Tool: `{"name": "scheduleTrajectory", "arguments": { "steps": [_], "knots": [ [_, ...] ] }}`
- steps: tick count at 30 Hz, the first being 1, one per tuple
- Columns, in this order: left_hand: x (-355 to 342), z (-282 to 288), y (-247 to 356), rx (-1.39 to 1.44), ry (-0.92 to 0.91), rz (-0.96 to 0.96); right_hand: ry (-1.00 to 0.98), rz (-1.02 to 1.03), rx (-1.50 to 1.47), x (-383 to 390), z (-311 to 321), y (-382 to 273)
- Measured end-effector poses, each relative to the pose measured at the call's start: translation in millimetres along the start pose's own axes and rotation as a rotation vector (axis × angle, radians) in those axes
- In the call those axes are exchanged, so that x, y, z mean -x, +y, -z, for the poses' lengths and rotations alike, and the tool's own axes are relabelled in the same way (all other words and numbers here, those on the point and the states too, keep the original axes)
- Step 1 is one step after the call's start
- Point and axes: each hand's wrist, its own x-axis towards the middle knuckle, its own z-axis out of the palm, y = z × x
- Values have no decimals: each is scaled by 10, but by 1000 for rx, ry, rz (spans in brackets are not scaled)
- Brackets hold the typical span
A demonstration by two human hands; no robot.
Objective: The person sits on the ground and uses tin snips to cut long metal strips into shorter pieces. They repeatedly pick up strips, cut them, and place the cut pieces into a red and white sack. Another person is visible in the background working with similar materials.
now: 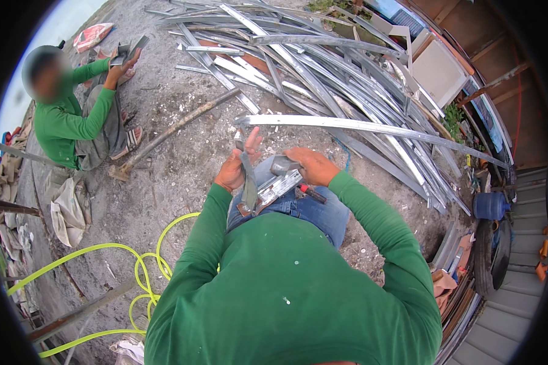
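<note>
Head view | flat grey strip (249, 187) beside my left fingers (253, 140), grip unclear; right fingers (298, 154) hold bent grey metal piece (282, 165) | likely handling pieces; steadiness needed next

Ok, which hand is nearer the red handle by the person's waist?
The right hand: it is just above the red handle in the picture, while the left hand is farther off to its left, beyond the metal pieces.

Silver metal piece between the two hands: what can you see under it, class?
Blue jeans show beside the silver metal piece; whatever lies directly beneath it is covered.
</note>
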Motion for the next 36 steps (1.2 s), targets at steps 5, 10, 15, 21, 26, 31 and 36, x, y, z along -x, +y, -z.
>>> {"name": "scheduleTrajectory", "arguments": {
  "steps": [5, 10, 15, 21, 26, 31, 36],
  "knots": [
    [-31, -92, 81, -75, 74, 56, -259, -4, 179, 53, -265, -244],
    [-143, -230, 62, -208, 180, 299, -217, 88, 290, 25, -465, -201],
    [-370, -58, -286, -350, 244, 512, -165, 77, 322, -99, -237, -352],
    [-277, -54, -144, -9, 149, 762, -137, 57, 283, -91, -233, -503],
    [-192, 101, -218, 120, 107, 724, -128, 107, 290, -196, -155, -632],
    [-106, 159, -151, 149, 13, 649, -6, 150, 419, -236, -29, -791],
    [-25, 143, 234, 68, 19, 254, 441, -143, 169, -213, 280, -1071]
  ]
}}
